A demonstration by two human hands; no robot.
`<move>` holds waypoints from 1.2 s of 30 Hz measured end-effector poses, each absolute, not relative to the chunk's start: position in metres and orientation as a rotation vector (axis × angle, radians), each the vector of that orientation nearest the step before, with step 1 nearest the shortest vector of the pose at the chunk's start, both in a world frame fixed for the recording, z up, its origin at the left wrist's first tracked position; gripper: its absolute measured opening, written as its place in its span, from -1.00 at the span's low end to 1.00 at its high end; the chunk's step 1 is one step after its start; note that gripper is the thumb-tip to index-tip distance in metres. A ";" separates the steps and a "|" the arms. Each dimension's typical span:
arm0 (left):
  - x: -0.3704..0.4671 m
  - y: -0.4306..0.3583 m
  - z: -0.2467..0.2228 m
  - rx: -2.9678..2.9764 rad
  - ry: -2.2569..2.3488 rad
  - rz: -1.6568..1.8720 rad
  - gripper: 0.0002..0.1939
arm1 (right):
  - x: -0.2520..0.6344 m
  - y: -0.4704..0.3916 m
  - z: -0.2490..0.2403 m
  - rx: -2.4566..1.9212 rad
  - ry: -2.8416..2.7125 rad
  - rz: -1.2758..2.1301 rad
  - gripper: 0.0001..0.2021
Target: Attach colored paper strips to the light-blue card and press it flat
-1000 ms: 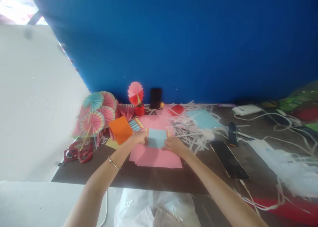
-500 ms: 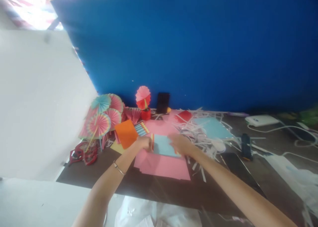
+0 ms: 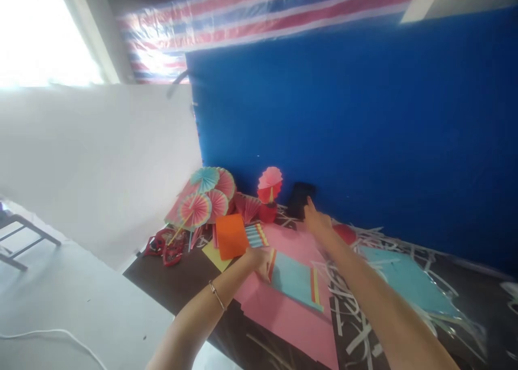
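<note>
left hand: lower centre of frame, fingers flat on the left edge of the blue sheet, pressing it, not gripping.
right hand: centre of frame, reaching up toward the black box at the blue wall; index finger out, fingers loose, holding nothing. Fingertip just short of or touching the box, can't tell.
blue sheet: lies on the pink paper, red and yellow strips along its right edge.
pink paper: lower centre, on my table.
left of it: orange card, striped card, paper fans.
back: red cup with a pink fan, just left of the black box.
right: white paper strips, second blue sheet.
</note>
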State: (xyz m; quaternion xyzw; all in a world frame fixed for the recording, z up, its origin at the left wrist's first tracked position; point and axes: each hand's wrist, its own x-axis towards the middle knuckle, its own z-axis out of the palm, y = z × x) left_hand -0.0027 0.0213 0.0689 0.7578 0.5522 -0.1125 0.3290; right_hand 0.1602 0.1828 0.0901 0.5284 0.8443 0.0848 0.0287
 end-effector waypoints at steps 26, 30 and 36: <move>0.013 -0.066 0.040 2.269 1.973 0.294 -0.66 | 0.213 -0.062 -0.014 1.281 3.037 -0.348 -0.45; 0.032 -0.083 -0.002 2.730 1.656 0.432 -0.54 | 0.213 -0.060 -0.016 1.261 3.068 -0.291 -0.46; 0.028 -0.082 -0.036 2.831 1.540 0.292 -0.49 | 0.204 -0.068 -0.006 1.338 3.060 -0.170 -0.51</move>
